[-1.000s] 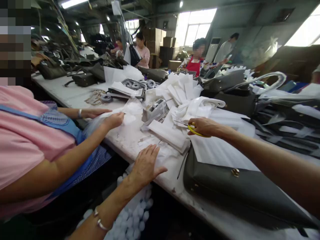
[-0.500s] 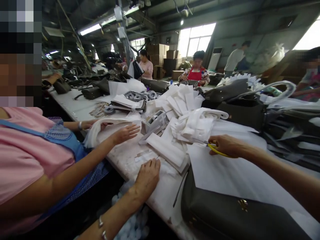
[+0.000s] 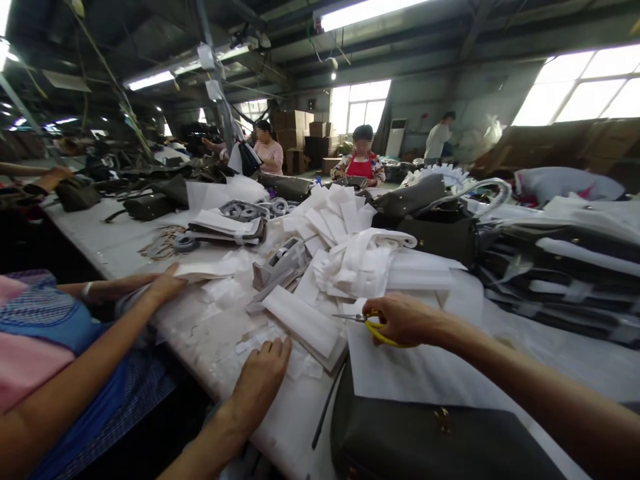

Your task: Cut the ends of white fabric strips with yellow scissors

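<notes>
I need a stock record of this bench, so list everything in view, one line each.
scissors: one, yellow handles, in the right hand, over the paper sheet
paper sheet: one, white, lying on the near handbag
handbag: one, dark grey, gold clasp, near table edge
foam strips: a heap, white, mid-table
folded foam pad: one, white, beside the left hand
tape dispenser: one, grey, behind the pad
tape rolls: several, grey, farther back
stacked bags: several, dark, at right
table: one, white, long
co-worker's hand: one, at left, on white sheets
seated workers: two, far end
left hand: flat on paper scraps
right hand: fingers through the scissor handles
</notes>
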The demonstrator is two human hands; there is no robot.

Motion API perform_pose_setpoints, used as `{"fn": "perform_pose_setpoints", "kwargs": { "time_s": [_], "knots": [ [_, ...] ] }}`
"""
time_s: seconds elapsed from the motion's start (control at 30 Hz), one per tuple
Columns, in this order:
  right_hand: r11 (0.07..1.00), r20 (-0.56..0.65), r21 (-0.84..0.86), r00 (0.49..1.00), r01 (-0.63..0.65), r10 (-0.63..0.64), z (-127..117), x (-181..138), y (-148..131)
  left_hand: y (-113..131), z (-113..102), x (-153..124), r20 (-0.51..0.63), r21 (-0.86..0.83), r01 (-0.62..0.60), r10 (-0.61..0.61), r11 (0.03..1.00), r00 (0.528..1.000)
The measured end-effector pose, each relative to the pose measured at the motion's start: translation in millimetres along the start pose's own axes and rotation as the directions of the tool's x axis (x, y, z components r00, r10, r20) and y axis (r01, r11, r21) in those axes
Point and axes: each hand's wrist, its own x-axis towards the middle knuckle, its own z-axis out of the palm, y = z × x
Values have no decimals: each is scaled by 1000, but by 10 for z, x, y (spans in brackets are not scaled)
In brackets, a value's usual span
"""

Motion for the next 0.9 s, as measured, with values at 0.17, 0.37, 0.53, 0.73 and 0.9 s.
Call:
{"fn": "perform_pose_setpoints", "kwargs": {
  "time_s": [0.17, 0.37, 0.53, 0.73, 0.9],
  "knots": [
    [996, -14, -69, 998, 57, -59, 127, 80, -196, -29, 23, 25, -20, -90, -5, 3, 996, 1000],
    [991, -31, -131, 1000, -2, -2, 132, 351, -113, -77, -58, 103, 9, -212, 61, -60, 975, 998],
    [982, -54, -190, 999, -5, -5, 93, 503, -250, -142, -149, 67, 14, -250, 116, -116, 961, 993],
    [975, -50, -223, 999, -25, 14, 62, 645, -563, -232, -86, -89, 41, -276, 163, -158, 947, 987],
    [972, -2, -233, 999, -33, 33, 103, 833, -835, -310, -73, -225, 60, -374, 167, -156, 912, 986]
  ]
}}
